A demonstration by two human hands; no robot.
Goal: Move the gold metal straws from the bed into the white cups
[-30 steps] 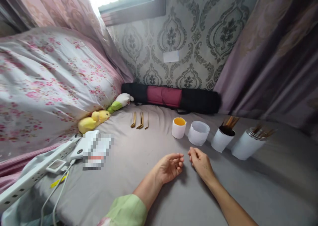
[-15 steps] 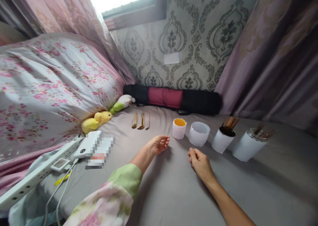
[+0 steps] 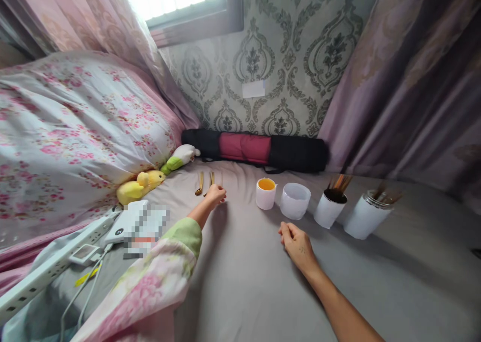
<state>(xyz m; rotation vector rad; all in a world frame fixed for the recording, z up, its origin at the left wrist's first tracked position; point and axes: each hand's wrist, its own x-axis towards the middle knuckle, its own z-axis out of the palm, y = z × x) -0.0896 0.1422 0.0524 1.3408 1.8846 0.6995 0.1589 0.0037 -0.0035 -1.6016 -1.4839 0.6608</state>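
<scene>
My left hand [image 3: 215,196] reaches far forward over the grey bed sheet, its fingers curled down onto the near ends of a few gold-coloured metal sticks [image 3: 200,183]. Whether it grips one is hidden by the hand. My right hand [image 3: 293,241] rests on the sheet, loosely closed, holding nothing. Beyond it stands a row of containers: a white cup with an orange inside [image 3: 265,193], an empty translucent cup [image 3: 295,201], a white cup holding brown sticks [image 3: 329,206], and a white jar with more sticks [image 3: 366,214].
A floral quilt [image 3: 75,126] rises on the left, with a yellow plush toy [image 3: 139,187] at its foot. A white power strip [image 3: 48,269], a charger and cables lie at near left. A black and red roll bag [image 3: 259,149] lies along the wallpapered wall. Curtains hang on the right.
My left hand has moved forward and left, from beside my right hand to the gold sticks. My right hand has stayed in place.
</scene>
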